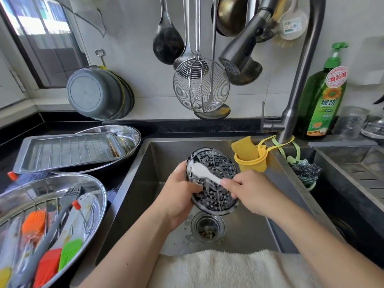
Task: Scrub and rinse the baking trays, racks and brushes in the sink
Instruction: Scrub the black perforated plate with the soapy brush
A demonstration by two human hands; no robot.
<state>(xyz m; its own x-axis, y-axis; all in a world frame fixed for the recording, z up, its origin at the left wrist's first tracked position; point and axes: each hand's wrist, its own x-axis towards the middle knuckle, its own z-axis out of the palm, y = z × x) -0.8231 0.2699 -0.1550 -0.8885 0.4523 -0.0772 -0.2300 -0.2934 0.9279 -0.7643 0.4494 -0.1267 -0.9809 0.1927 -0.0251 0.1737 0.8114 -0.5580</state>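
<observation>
Over the steel sink my left hand grips the left rim of a round black perforated rack covered in foam, tilted toward me. My right hand pinches the handle of a white brush whose head lies on the rack's upper left. On the left counter an oval steel tray holds several silicone brushes, orange, red and green, over a wire rack. Behind it a rectangular baking tray with a grid rack lies on another oval tray.
The pull-out faucet head hangs above the sink, no water running. A yellow sponge holder and a steel scourer hang at the sink's right rim. The green detergent bottle stands behind. The drain strainer sits below the rack. A towel covers the front edge.
</observation>
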